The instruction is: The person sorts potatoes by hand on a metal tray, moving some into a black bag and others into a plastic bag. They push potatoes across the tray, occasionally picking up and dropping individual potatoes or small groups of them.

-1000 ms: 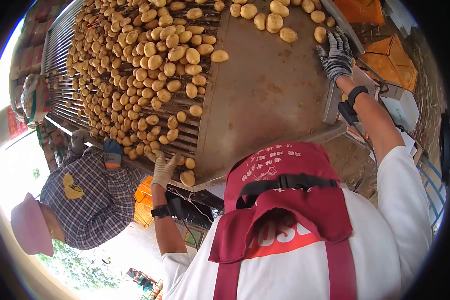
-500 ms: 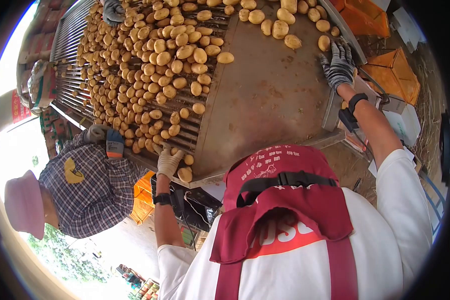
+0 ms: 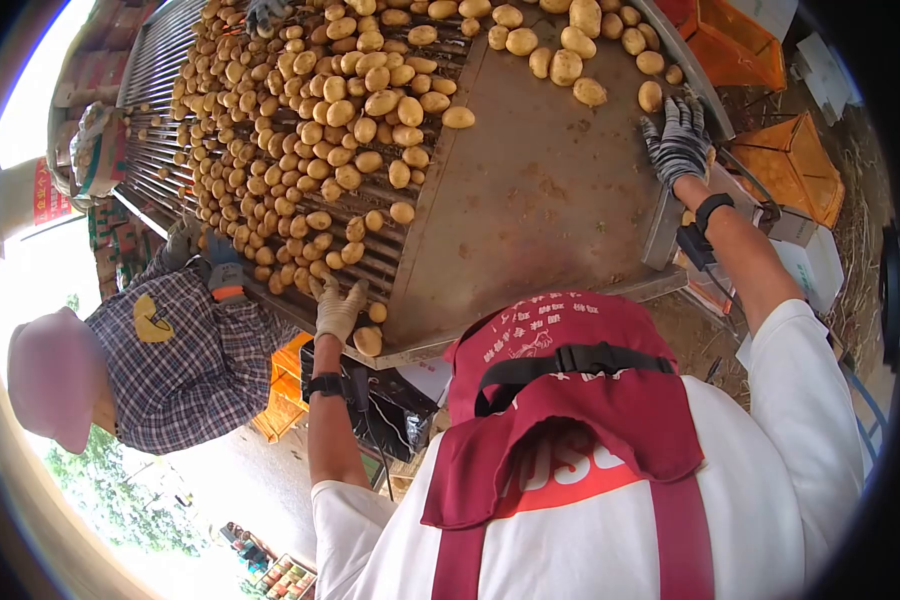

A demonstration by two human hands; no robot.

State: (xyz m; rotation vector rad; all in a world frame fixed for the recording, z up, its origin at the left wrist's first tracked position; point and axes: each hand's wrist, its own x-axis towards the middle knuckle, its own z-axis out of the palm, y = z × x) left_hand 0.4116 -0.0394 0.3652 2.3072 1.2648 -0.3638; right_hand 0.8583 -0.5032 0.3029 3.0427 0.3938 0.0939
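Observation:
My left hand (image 3: 340,308), in a pale glove, is at the near edge of the roller rack (image 3: 380,250). Its fingers are apart, with their tips by the nearest potatoes. Two loose potatoes (image 3: 368,341) lie just right of it, close to the metal rim. My right hand (image 3: 678,145), in a grey striped glove, is open with fingers spread at the right side of the metal plate (image 3: 530,200). A single potato (image 3: 650,96) lies just beyond its fingertips. A thick spread of potatoes (image 3: 300,150) covers the rollers, and more lie at the plate's far end.
A co-worker in a checked shirt (image 3: 185,350) stands at left, gloved hands at the rack's edge. Another person's gloved hand (image 3: 266,14) is among the potatoes at the top. Orange crates (image 3: 795,170) and a white box (image 3: 815,265) stand right of the plate.
My left hand's fingers have spread a little beside the potatoes. My right hand stays at the plate's side. The gloved hand at the top has shifted right, and the view has moved slightly.

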